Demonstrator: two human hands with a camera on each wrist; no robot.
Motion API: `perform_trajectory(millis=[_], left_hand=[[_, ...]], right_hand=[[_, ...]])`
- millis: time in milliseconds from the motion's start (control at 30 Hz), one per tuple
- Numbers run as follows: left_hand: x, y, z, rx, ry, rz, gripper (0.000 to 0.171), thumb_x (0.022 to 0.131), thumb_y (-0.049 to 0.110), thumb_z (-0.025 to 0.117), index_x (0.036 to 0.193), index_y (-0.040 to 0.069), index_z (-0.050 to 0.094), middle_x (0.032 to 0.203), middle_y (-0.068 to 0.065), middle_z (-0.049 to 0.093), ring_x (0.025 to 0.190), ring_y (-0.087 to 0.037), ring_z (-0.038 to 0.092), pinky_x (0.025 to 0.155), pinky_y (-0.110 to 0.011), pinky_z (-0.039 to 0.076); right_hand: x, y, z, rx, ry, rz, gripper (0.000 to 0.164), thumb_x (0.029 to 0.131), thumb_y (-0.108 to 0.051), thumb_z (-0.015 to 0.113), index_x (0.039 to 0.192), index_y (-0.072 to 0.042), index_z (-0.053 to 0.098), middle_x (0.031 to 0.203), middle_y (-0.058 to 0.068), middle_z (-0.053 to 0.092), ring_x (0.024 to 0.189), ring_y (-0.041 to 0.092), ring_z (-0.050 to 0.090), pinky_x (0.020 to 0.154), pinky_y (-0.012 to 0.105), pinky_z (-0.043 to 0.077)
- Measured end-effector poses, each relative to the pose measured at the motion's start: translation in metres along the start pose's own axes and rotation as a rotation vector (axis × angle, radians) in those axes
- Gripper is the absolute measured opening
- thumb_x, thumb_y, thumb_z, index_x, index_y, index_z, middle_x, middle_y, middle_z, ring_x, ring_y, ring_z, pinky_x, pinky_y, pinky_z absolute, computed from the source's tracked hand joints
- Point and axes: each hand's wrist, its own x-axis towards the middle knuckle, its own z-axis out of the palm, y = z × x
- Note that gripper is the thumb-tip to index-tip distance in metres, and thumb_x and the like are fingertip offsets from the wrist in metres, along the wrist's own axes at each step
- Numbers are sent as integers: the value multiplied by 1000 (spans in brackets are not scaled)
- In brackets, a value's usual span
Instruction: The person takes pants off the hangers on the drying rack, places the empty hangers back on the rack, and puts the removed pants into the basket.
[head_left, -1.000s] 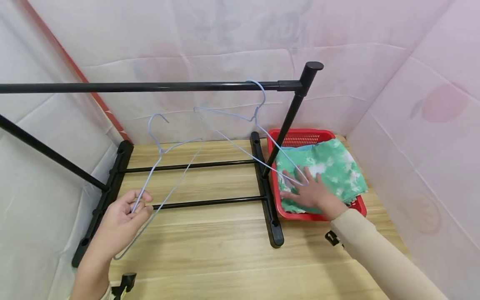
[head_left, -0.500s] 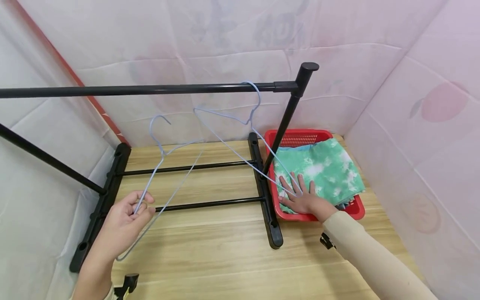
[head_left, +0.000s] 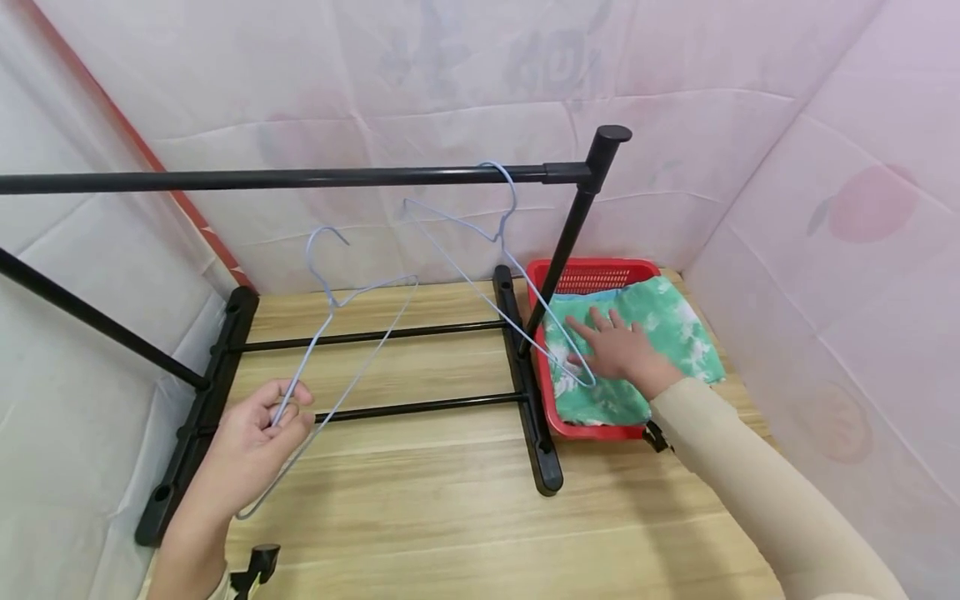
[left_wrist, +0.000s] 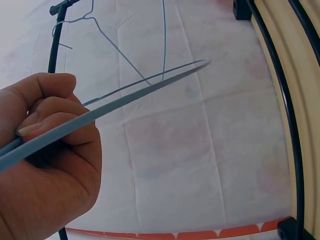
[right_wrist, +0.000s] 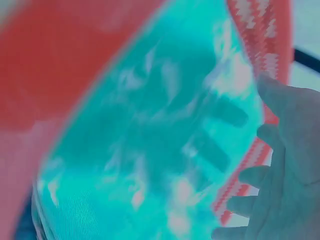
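My left hand [head_left: 247,446] pinches a pale blue wire hanger [head_left: 331,303] by one side. Its hook points up and touches nothing. In the left wrist view the fingers curl around the hanger wire [left_wrist: 105,113]. A second blue wire hanger [head_left: 500,237] hangs by its hook from the black rail [head_left: 300,178], and its lower corner dangles by my right hand [head_left: 618,350]. That hand, fingers spread, is over folded green-and-white tie-dye cloth [head_left: 667,333] in a red basket [head_left: 592,432]. In the right wrist view finger shadows fall on the cloth; contact is unclear.
The black rack's right post [head_left: 566,258] rises just left of the basket. Its feet [head_left: 528,383] and two lower crossbars [head_left: 420,408] stand on the wooden surface [head_left: 405,517]. White printed sheets [head_left: 450,75] enclose the back and sides. Some blue cloth [head_left: 600,295] shows under the green.
My right hand has moved over the cloth, first nearer the basket's front edge, then back toward its middle. The hanging hanger has swung slightly. My left hand keeps its grip nearly in place.
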Motion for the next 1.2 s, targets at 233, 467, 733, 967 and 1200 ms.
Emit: perform_trajectory(millis=[233,467,733,967,1200], left_hand=[[0,-1,0,-3,1,1,13,93,-5,60,102,4,56,59,10,31,45,-1,27,36,-28,27],[-1,-1,-1,-8,6,11,12,93,-4,60,102,3,55,59,9,32,44,-3,27,35,-28,27],[-2,-1,-3,14,7,8,11,94,-3,60,102,4,56,59,9,32,44,-4,28,36,-28,28],[-1,1,-6,33,20,-6,12,93,-1,61,103,4,56,59,9,31,44,-4,27,37,-28,28],[-3,2,-6,10,8,-17,12,94,-1,60,103,5,55,59,9,32,43,-4,28,36,-28,28]], right_hand=[[15,14,-2,80,-236,83,83,98,-53,56,161,-22,12,163,27,-2,146,55,-2,106,81,2],[23,13,-6,82,-306,121,86,96,-54,59,161,-24,12,163,27,-1,146,56,2,104,82,4],[25,17,-31,-102,-144,152,81,91,-58,63,154,-16,37,158,34,18,145,58,6,108,79,8],[23,42,-36,-137,-70,173,87,88,-56,68,149,-1,40,156,35,19,144,57,5,111,76,5],[19,56,-19,-86,-72,163,101,82,-60,72,151,3,33,157,37,14,143,59,1,109,78,-2]])
